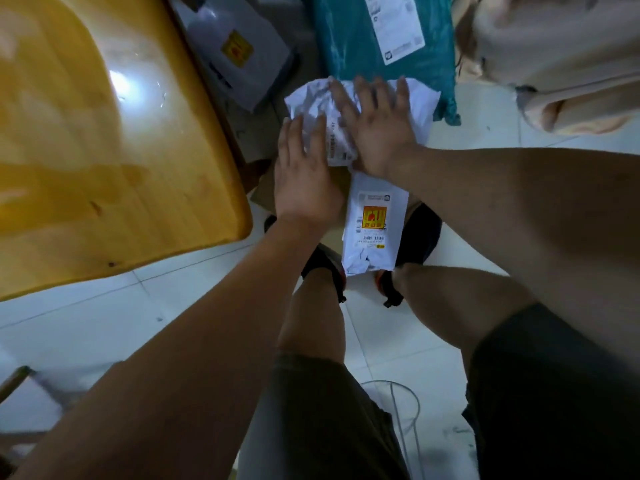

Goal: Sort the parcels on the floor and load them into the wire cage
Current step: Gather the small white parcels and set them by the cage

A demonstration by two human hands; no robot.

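Note:
A crumpled white parcel bag [318,98] lies on the floor in front of my feet. My right hand [375,128] lies flat on top of it with fingers spread. My left hand [304,174] touches its near left side, fingers straight. A second white parcel [375,226] with a yellow and red label lies nearer, over my shoes. Behind them sit a teal parcel bag [349,39], a grey parcel bag [239,53] and a beige parcel [561,57]. A brown cardboard piece [265,192] shows under my left hand.
A yellow wooden table [104,140] fills the left side, its corner close to my left hand. White floor tiles [138,306] lie around my legs. A thin white wire frame [401,410] stands between my knees at the bottom.

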